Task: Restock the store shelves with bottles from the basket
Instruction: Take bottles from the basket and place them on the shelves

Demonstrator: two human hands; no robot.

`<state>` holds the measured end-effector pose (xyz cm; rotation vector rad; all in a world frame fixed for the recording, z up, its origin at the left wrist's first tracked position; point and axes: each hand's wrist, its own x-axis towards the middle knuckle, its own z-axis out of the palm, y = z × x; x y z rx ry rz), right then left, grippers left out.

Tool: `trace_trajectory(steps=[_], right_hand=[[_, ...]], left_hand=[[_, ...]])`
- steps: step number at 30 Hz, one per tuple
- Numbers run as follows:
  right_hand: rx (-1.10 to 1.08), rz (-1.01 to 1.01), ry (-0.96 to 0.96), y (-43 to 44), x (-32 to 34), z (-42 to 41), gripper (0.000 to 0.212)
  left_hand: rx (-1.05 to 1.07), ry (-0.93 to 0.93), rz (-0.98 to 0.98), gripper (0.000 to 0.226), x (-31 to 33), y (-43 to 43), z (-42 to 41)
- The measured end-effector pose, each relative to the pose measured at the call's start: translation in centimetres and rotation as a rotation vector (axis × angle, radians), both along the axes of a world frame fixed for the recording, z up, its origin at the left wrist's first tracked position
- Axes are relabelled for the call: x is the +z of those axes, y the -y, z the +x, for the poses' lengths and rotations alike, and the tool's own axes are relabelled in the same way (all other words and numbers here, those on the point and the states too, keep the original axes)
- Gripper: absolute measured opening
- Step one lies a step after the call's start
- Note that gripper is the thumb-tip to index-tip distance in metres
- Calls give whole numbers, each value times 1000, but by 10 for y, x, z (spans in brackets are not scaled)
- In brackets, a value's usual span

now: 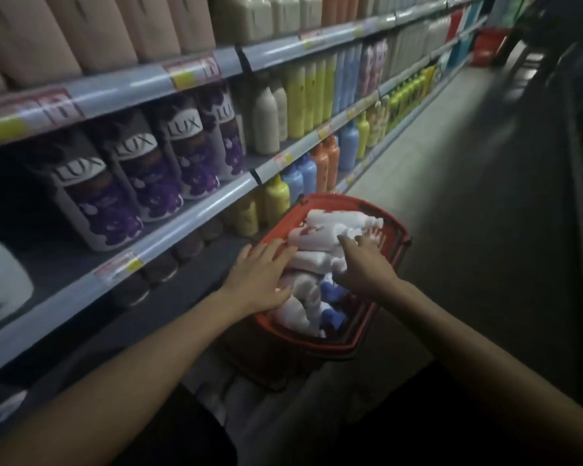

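Head view: dim store aisle. At 6 o'clock of centre, a red plastic shopping basket [398,240], heaped with white plastic bottles [337,218] lying on their sides, plus a few blue bottles [334,294].

Judged step: choosing 1 bottle to lift out, none gripped yet. Next move calls for curling fingers round 1 bottle, then carrying it toward 9 o'clock, to the grey metal shelves [196,211] near the purple-labelled LUX bottles [148,173].

Left hand [260,277]: flat, fingers straight and spread, resting on bottles at the basket's 9 o'clock. Right hand [364,264]: fingers extended, touching a white bottle near the middle, holding nothing.
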<state>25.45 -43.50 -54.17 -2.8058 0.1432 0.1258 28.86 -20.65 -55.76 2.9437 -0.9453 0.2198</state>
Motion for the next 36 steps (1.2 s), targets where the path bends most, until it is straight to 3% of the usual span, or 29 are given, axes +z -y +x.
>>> trace_trajectory(steps=[4, 9, 12, 17, 21, 25, 28, 33, 36], right_hand=[[-6, 12, -97, 26, -33, 17, 103], [-34, -19, -134, 42, -54, 36, 67], [-36, -40, -160, 42, -61, 45, 74], [-36, -52, -208, 51, -67, 55, 78], [5, -147, -276, 58, -71, 51, 50], [43, -197, -311, 54, -70, 50, 54], [57, -154, -325, 47, -62, 52, 61], [119, -18, -270, 47, -44, 55, 36], [65, -9, -173, 48, -39, 57, 26]], left_hand=[[-56, -27, 77, 82, -33, 33, 35], [-151, 73, 39, 73, -62, 58, 75], [-119, 78, -44, 77, -58, 83, 97], [-88, -78, -132, 81, -70, 118, 124], [-45, -154, -203, 78, -81, 134, 133], [31, -199, -252, 89, -79, 136, 137], [55, -173, -302, 76, -75, 139, 133], [79, -98, -382, 64, -69, 134, 125], [136, -117, -581, 67, -56, 128, 123]])
